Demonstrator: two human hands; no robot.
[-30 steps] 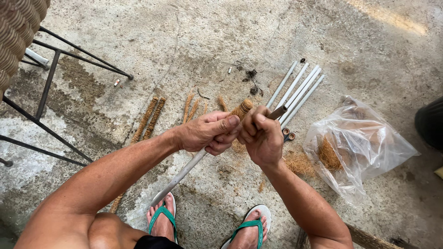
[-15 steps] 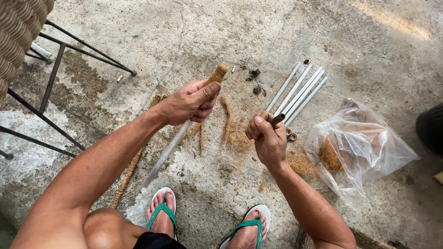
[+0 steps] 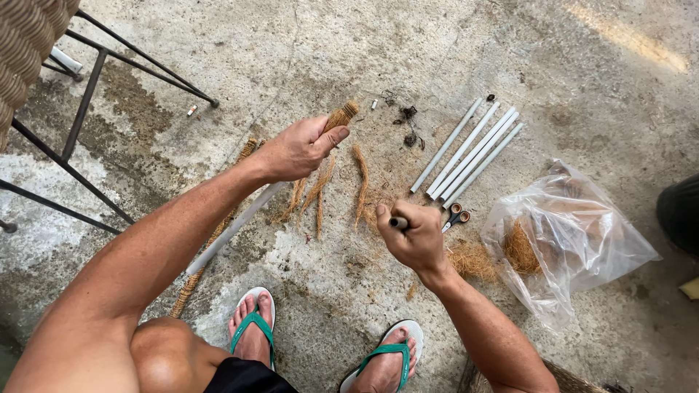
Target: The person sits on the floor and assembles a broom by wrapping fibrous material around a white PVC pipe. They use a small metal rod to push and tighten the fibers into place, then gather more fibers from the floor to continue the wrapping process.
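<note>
From the head camera, the left hand (image 3: pixel 297 149) is gripping a white pipe (image 3: pixel 233 231) whose top end is wrapped in coconut fibre (image 3: pixel 341 116), tilting it up off the concrete floor (image 3: pixel 306 51) for access. The right hand (image 3: pixel 413 240), nearer the sandals than the pipe, is clenching a small dark tool (image 3: pixel 398 223). Beyond the pipe, spare white tubes (image 3: pixel 466 151) are lying beside a clear bag (image 3: pixel 575 240) of fibre.

- Bare concrete floor (image 3: pixel 306 44) lies open ahead, beyond the scattered fibre strands (image 3: pixel 320 193).
- The white tubes (image 3: pixel 466 153), scissors (image 3: pixel 455 216) and plastic bag (image 3: pixel 568 240) crowd the right side.
- A metal chair frame (image 3: pixel 87 94) blocks the left.
- A dark object (image 3: pixel 681 215) at the right edge, perhaps a container, narrows that side.
</note>
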